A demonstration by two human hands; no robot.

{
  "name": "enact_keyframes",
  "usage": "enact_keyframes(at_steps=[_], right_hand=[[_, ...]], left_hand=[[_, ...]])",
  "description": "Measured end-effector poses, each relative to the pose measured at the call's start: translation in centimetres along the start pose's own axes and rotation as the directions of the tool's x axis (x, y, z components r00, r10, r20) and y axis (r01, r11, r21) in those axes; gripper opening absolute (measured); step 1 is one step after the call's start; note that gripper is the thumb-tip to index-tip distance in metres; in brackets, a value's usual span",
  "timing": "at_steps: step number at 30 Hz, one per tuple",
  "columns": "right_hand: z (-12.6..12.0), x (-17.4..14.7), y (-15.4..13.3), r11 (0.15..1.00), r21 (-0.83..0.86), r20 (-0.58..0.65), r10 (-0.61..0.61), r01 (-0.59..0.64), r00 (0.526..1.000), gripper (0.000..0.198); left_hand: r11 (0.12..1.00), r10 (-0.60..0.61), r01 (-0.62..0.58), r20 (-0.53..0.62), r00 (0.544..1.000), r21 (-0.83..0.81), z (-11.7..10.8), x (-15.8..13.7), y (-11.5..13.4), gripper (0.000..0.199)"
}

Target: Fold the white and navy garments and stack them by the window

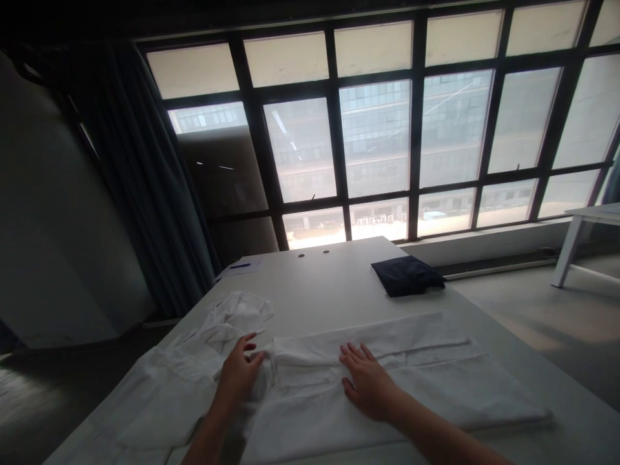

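White desk (314, 290) carries folded white fabric (465, 387) toward its near edge. The right hand (368, 382) lies flat on it, gripping nothing; the left hand (241, 368) may pinch its end, unconfirmed. Uneven pulling could skew the folds.

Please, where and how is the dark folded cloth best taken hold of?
The dark folded cloth is probably best pinched at its near edge, from the wearer's side, by the right hand: it lies nearly flat on the table, that edge facing the wearer.
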State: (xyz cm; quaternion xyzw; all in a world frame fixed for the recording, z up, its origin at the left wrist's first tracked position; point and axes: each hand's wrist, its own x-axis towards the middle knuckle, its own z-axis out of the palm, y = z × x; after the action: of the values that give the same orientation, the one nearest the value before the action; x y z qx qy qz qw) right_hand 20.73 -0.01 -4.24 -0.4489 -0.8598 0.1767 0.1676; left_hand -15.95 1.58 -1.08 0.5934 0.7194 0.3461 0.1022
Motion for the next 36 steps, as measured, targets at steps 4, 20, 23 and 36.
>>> enact_keyframes(at_steps=[4,20,23,36], right_hand=[[0.0,0.1,0.0,1.0,-0.007,0.009,0.002,-0.002,1.0,0.059],[-0.2,-0.1,0.0,1.0,-0.022,0.008,-0.018,0.018,1.0,0.059],[-0.1,0.0,0.1,1.0,-0.027,0.011,-0.017,0.017,1.0,0.059],[-0.4,-0.2,-0.3,1.0,-0.002,0.008,-0.014,0.014,1.0,0.057]], left_hand=[[0.991,-0.08,0.073,0.061,0.995,0.109,0.8,-0.1,-1.3,0.057],[0.92,-0.128,0.222,0.289,0.949,-0.322,-2.1,-0.8,1.1,0.078],[0.933,-0.138,0.254,0.398,0.907,-0.256,-2.7,-0.8,-0.1,0.096],[0.906,0.023,0.223,0.568,0.823,-0.36,-5.4,-1.7,0.6,0.057]])
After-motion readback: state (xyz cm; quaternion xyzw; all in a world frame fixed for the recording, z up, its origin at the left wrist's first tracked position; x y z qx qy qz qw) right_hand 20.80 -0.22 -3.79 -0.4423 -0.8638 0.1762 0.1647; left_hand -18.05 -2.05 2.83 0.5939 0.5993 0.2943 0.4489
